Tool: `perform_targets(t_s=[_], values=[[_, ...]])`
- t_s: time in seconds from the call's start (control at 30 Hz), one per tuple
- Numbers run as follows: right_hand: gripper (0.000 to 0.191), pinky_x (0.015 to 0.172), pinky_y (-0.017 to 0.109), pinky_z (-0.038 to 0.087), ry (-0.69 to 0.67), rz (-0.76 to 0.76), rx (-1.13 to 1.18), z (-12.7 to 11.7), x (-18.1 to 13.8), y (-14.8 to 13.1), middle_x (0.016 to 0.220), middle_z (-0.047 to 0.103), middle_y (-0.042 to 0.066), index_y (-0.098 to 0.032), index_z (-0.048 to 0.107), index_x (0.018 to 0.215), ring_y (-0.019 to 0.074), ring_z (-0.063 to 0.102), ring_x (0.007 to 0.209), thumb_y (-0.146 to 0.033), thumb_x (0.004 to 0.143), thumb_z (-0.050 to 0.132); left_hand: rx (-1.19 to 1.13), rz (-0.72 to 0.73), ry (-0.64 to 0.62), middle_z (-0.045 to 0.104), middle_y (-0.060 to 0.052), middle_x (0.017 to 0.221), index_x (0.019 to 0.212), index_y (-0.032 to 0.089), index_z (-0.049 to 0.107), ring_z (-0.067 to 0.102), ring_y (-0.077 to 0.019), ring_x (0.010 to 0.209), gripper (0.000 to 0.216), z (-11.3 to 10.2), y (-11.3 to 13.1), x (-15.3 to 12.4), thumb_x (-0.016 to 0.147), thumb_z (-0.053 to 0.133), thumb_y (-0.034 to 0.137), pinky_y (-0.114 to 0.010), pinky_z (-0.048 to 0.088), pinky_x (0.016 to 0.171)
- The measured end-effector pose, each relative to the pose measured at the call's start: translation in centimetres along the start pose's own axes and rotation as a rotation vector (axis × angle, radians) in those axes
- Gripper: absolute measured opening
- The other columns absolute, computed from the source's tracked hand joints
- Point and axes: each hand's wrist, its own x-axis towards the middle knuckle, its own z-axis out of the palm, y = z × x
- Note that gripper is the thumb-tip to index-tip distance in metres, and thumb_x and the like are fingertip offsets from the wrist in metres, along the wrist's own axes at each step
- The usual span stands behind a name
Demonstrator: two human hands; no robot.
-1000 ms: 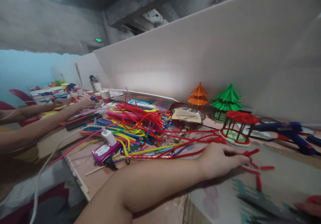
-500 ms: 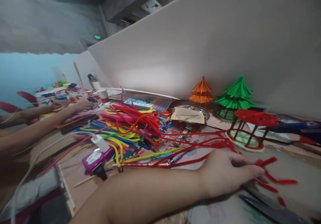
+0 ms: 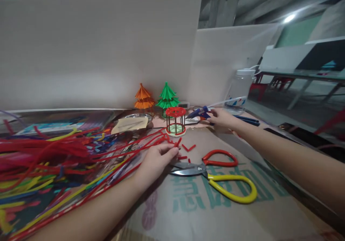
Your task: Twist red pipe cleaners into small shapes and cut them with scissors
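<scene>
My left hand (image 3: 156,162) pinches a short red pipe cleaner piece (image 3: 178,142) above the cardboard. More red pieces (image 3: 188,148), one bent into a V, lie just right of its fingertips. Scissors (image 3: 192,169) with one red and one yellow handle rest beside that hand, blades pointing toward it and spread slightly. Farther back, my right hand (image 3: 221,118) has its fingers round a blue glue gun (image 3: 201,112), whose nozzle points left. Near the nozzle stands a small pavilion frame (image 3: 175,110) with a red top ring, dark posts and a pale round base.
An orange tiered roof model (image 3: 142,97) and a green one (image 3: 167,96) stand against the white board (image 3: 102,46). Colourful pipe cleaners (image 3: 48,154) heap at left. A plastic bottle (image 3: 238,90) stands at back right. Printed cardboard (image 3: 215,219) covers the table front.
The view has swung to the right, and the co-worker's arms have left the picture. My right hand has come into view at the glue gun. My left hand stays by the red pieces.
</scene>
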Motion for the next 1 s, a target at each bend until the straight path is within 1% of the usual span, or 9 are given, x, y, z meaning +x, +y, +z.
perform_targets(t_s=[0.1,0.27,0.37,0.53,0.6,0.7,0.8,0.87,1.0], values=[[0.043,0.072,0.03,0.049,-0.02,0.035,0.058,1.4,1.1,-0.3,0.098,0.072,0.015,-0.01,0.067,0.104,0.0274,0.067,0.086,-0.034,0.069,0.074,0.029,0.015,-0.002,0.07,-0.007,0.076,0.076,0.012,0.071,0.063,-0.0168,0.071,0.031,0.1,0.4,-0.3,0.081,0.065,0.042,-0.025,0.044,0.067],[0.022,0.065,0.03,0.049,0.039,0.074,0.17,2.9,1.5,-0.7,0.079,0.072,0.014,-0.01,0.067,0.09,0.0249,0.067,0.074,-0.026,0.075,0.068,0.016,0.033,-0.029,0.071,-0.006,0.077,0.078,0.012,0.07,0.065,-0.0178,0.074,0.03,0.2,0.7,-0.5,0.081,0.064,0.041,-0.026,0.046,0.069],[0.019,0.062,0.027,0.049,0.053,0.066,0.273,2.5,1.3,-0.6,0.074,0.072,0.01,-0.011,0.067,0.092,0.0214,0.066,0.069,-0.025,0.079,0.064,0.015,0.029,-0.038,0.072,-0.007,0.079,0.076,0.012,0.07,0.066,-0.0188,0.076,0.029,0.4,0.6,-0.4,0.081,0.064,0.04,-0.027,0.048,0.071],[0.021,0.064,0.024,0.049,0.001,0.027,0.408,0.1,0.2,-1.1,0.074,0.073,0.009,-0.01,0.07,0.093,0.0199,0.068,0.073,-0.024,0.079,0.064,0.057,0.042,-0.022,0.074,-0.01,0.085,0.084,0.012,0.071,0.069,-0.0225,0.081,0.027,0.5,0.6,-0.6,0.083,0.062,0.037,-0.032,0.051,0.075],[0.025,0.063,0.024,0.049,-0.009,0.002,0.453,-1.1,-0.9,-1.9,0.072,0.073,0.009,-0.01,0.069,0.097,0.0186,0.068,0.072,-0.028,0.083,0.059,0.195,0.188,0.006,0.072,-0.012,0.103,0.085,0.014,0.073,0.067,-0.024,0.096,0.022,0.3,1.0,-0.8,0.085,0.061,0.033,-0.035,0.051,0.084],[0.028,0.059,0.024,0.046,0.019,-0.067,0.491,-3.0,-3.1,-3.9,0.068,0.072,0.008,-0.012,0.07,0.088,0.0169,0.064,0.066,-0.035,0.086,0.053,0.512,0.562,0.04,0.059,-0.009,0.133,0.085,0.019,0.074,0.056,-0.0237,0.119,0.017,-0.2,2.6,-0.9,0.087,0.057,0.024,-0.039,0.044,0.099],[0.029,0.059,0.025,0.044,0.083,-0.125,0.469,-4.9,-5.5,-6.0,0.059,0.068,0.004,-0.017,0.07,0.08,0.0172,0.061,0.063,-0.037,0.085,0.051,0.799,0.836,0.081,0.044,-0.009,0.148,0.093,0.021,0.073,0.052,-0.0243,0.124,0.021,-0.1,5.2,-0.6,0.091,0.052,0.022,-0.045,0.042,0.101],[0.03,0.061,0.026,0.045,0.098,-0.152,0.447,-5.8,-6.9,-7.3,0.059,0.068,0.003,-0.019,0.07,0.077,0.0179,0.062,0.065,-0.039,0.086,0.049,0.926,0.901,0.153,0.039,-0.011,0.151,0.09,0.02,0.072,0.053,-0.0273,0.121,0.022,0.2,7.0,-0.4,0.092,0.05,0.024,-0.049,0.044,0.097],[0.029,0.065,0.027,0.046,0.097,-0.213,0.469,-6.8,-9.2,-8.9,0.058,0.068,0.002,-0.02,0.068,0.077,0.0182,0.063,0.066,-0.039,0.085,0.048,1.018,0.912,0.275,0.04,-0.014,0.15,0.088,0.019,0.071,0.055,-0.0294,0.116,0.024,1.2,9.5,-0.5,0.093,0.049,0.027,-0.051,0.045,0.093]])
